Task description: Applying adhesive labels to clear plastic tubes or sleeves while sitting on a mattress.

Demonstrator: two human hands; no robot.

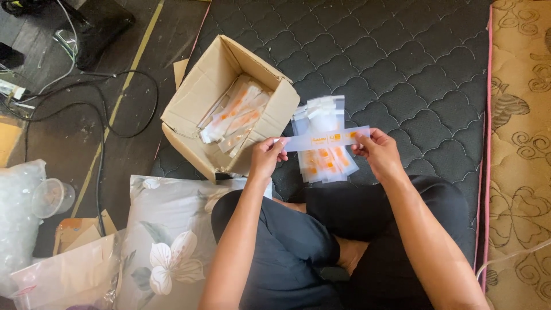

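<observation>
View from above of a person sitting cross-legged on a dark quilted mattress (402, 63), both bare arms stretched forward over dark-trousered legs.

The left hand (267, 156) and the right hand (376, 150) hold one long, narrow clear plastic packet (324, 139) between them, level and stretched out sideways. The packet has small orange markings near its middle. The left hand's grip is closed on the packet's left end, thumb and fingertips pinching it; the right hand's grip is closed on the right end in the same way. The packet hangs just above the mattress, in front of the person's knees.

Directly beneath the held packet, a loose pile of similar clear packets (324, 161) with orange marks lies on the mattress, fanned out and overlapping. Some reach above the held packet and some below it.

Just to the left of the left hand sits an open cardboard box (195, 97), flaps up, turned at an angle. Inside it lie more long packets (235, 117) with orange marks, stacked lengthwise.

Near the person's left knee is a pillow with a flower print (166, 241). Farther left, on a dark floor, are black cables (103, 123), a clear plastic cup (50, 197), and crumpled clear plastic bags (63, 275). Along the right edge lies a tan patterned covering (519, 143) with swirl designs, edged in pink.
</observation>
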